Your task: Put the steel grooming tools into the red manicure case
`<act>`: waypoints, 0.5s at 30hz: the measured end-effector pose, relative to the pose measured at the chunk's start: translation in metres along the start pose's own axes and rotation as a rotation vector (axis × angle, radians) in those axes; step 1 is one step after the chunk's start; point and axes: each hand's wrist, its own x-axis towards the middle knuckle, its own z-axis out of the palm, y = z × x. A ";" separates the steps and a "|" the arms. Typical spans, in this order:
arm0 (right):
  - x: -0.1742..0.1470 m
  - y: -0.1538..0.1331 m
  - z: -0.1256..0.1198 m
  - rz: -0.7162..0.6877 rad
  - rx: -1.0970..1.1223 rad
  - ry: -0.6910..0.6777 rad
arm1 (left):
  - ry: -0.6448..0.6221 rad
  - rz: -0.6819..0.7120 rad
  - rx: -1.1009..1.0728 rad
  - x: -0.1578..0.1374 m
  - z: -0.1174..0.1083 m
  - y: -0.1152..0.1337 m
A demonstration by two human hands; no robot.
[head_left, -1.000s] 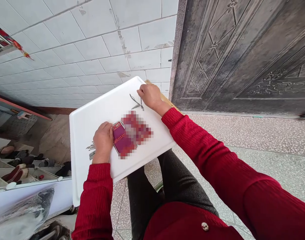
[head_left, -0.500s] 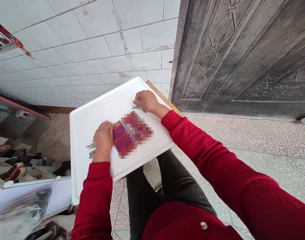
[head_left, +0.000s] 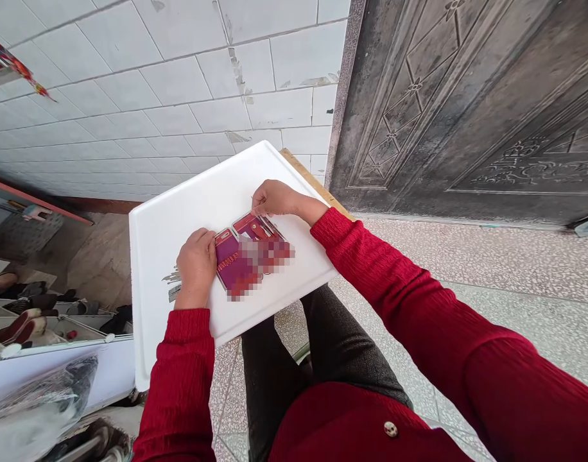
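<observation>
A manicure case (head_left: 229, 256) lies unfolded on a white tabletop (head_left: 178, 205), its purple lining edged in red, with a row of loops in the left half. Part of it is blurred out. My left hand (head_left: 198, 263) grips the case's left edge, fingers curled. Several thin metal tools (head_left: 172, 277) lie on the tabletop left of that hand, partly covered by it. At the top edge of the case's right half, my right hand (head_left: 272, 197) is closed in a pinch. Anything between its fingertips is too small to make out. A few slim tools (head_left: 268, 228) show in that half.
A white tiled wall (head_left: 178, 83) rises behind the table, and a dark carved door (head_left: 448, 128) stands to the right. Shoes (head_left: 22, 327) fill a rack at lower left, near a clear plastic bag (head_left: 48, 398). My legs (head_left: 332, 346) are under the table's near edge.
My right hand has moved from the metal tools beyond the case down and slightly left to the top edge of its right half. My left hand stays on the case.
</observation>
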 end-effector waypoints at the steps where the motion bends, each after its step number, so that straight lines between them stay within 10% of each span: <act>1: 0.002 0.001 0.002 -0.013 0.019 0.038 | -0.002 -0.003 0.006 0.000 0.000 0.000; 9: 0.020 0.013 0.005 -0.121 0.358 0.517 | -0.029 -0.004 0.018 0.000 -0.003 0.002; 15: 0.033 0.029 0.007 0.046 0.513 0.582 | -0.030 -0.009 0.036 0.001 -0.006 0.006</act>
